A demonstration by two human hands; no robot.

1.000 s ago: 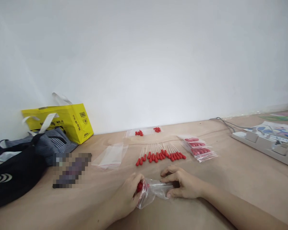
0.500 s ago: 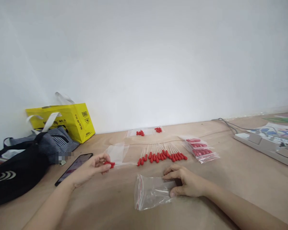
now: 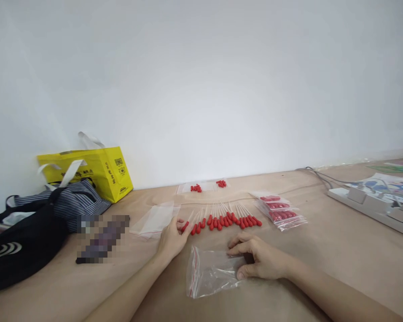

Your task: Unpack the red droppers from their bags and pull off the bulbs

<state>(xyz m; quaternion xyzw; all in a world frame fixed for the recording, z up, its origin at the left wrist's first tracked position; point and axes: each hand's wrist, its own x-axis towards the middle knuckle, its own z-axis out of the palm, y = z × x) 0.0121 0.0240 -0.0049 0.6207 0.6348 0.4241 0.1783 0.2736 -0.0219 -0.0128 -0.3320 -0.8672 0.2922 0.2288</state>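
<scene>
My left hand point(image 3: 174, 237) is closed with its fingertips on the red bulb of a dropper point(image 3: 185, 226), at the left end of a row. Its pale thin stem points away toward the wall. Beside it on the table lie several more red-bulbed droppers point(image 3: 218, 221), bulbs toward me. My right hand point(image 3: 258, 256) grips one end of a clear zip bag point(image 3: 211, 273), thumb and fingers on its right edge. The bag lies flat, its red-lined zip end facing left, and I see nothing inside it.
Flat plastic bags point(image 3: 156, 219) lie left of the row. Filled bags of droppers point(image 3: 278, 210) overlap at right, and more loose droppers point(image 3: 196, 188) rest on plastic near the wall. A yellow bag point(image 3: 110, 174), dark bags and a power strip point(image 3: 372, 205) flank the table.
My left hand has moved right, from over the flat bags to the left end of the row, carrying a red-bulbed dropper. My right hand and the zip bag have hardly moved.
</scene>
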